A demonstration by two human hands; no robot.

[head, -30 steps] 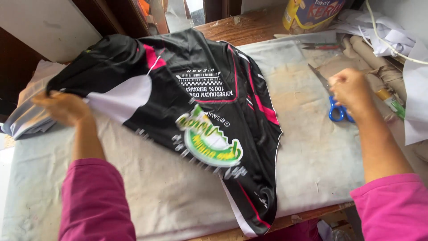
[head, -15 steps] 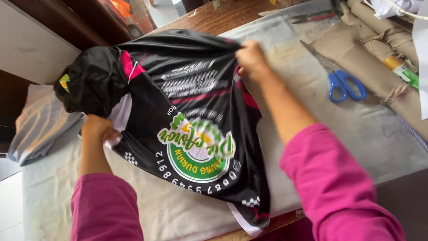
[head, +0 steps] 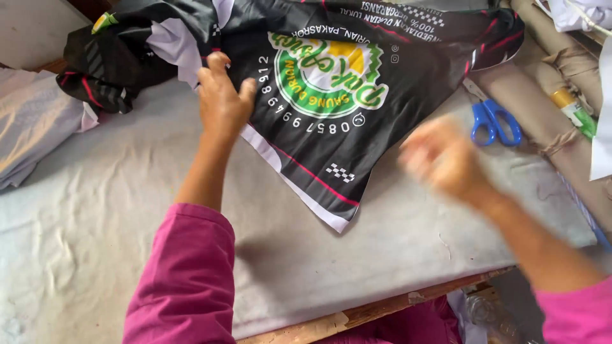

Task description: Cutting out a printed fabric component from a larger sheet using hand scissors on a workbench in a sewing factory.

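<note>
Grey cloth: bunched at the counter's left edge.
Counter: padded, covered in pale wrinkled fabric.
Left hand: fingers spread and released, palm down on the jersey's left hem.
Jersey: black with pink lines, white trim and a round green-yellow emblem, lying flat across the counter's far side, one corner pointing toward the near edge.
Right hand: blurred, above the counter just beside the jersey's right side; fingers' state cannot be told.
Scissors: blue-handled, near the right edge.
</note>
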